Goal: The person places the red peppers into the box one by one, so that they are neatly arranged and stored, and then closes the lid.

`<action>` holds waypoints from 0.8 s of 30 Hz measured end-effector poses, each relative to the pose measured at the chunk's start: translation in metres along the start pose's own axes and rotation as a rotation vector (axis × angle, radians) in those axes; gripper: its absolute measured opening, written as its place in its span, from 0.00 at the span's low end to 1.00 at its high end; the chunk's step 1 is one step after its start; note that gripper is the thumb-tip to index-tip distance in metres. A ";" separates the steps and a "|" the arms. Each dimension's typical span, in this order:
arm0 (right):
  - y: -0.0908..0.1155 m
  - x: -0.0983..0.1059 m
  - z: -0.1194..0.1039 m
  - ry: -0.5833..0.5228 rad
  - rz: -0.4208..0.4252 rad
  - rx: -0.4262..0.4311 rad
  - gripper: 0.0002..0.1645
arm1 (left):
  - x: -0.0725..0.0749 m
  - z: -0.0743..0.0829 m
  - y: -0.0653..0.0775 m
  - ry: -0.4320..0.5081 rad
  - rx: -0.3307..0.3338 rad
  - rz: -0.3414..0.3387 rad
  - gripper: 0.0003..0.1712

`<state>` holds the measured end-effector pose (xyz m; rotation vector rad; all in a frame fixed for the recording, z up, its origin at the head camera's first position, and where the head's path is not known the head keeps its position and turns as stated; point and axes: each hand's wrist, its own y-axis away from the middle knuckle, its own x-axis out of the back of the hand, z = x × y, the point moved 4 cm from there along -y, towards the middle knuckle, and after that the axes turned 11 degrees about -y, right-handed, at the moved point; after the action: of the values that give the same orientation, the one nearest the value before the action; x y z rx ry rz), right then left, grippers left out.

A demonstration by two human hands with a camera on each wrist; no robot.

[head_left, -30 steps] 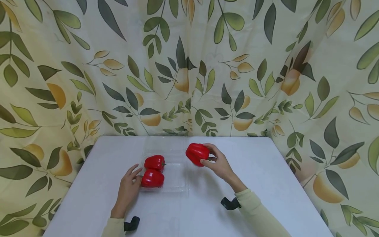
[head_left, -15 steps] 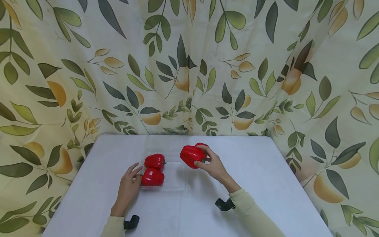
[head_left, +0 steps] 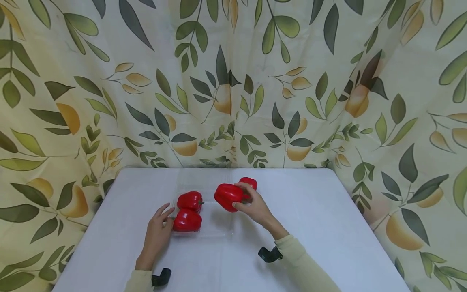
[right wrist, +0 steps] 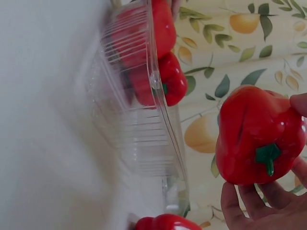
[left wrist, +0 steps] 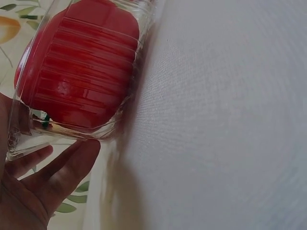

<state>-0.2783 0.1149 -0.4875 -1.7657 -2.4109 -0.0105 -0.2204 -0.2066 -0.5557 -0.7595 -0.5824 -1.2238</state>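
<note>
by clear tray (head_left: 213, 227), glossy red green-stemmed pepper (head_left: 224, 197), right fingers (right wrist: 253, 200) pinching it, left fingers (left wrist: 72, 165) spread

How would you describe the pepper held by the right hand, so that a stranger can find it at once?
On the white table stands a clear plastic container, with two red peppers at its left side. Near its right edge, the right hand grips the red pepper. Only this one is held in the air; two neighbours sit in the container, and another pepper shows beyond the hand.
</note>
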 end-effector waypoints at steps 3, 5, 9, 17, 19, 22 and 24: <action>0.000 -0.003 0.000 -0.010 -0.004 -0.010 0.42 | -0.001 -0.001 0.001 0.004 0.009 -0.012 0.22; -0.001 -0.005 0.000 -0.008 -0.005 -0.012 0.43 | 0.000 0.000 0.001 0.004 0.011 -0.017 0.22; -0.003 -0.009 0.001 -0.011 -0.001 -0.010 0.43 | 0.000 0.000 0.000 -0.002 0.003 -0.015 0.22; -0.006 -0.015 0.002 -0.008 -0.034 -0.021 0.43 | -0.001 0.001 -0.001 -0.011 0.008 -0.011 0.21; -0.006 -0.017 0.001 -0.002 -0.045 -0.015 0.43 | -0.001 0.001 -0.001 -0.011 0.011 -0.013 0.21; -0.008 -0.019 0.000 0.008 -0.056 -0.006 0.43 | -0.001 0.002 -0.001 -0.011 0.020 -0.018 0.21; -0.008 -0.021 0.000 0.012 -0.057 -0.008 0.43 | 0.000 0.002 -0.001 -0.007 0.021 -0.022 0.21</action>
<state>-0.2801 0.0927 -0.4890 -1.6951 -2.4553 -0.0363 -0.2214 -0.2047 -0.5542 -0.7421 -0.6097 -1.2336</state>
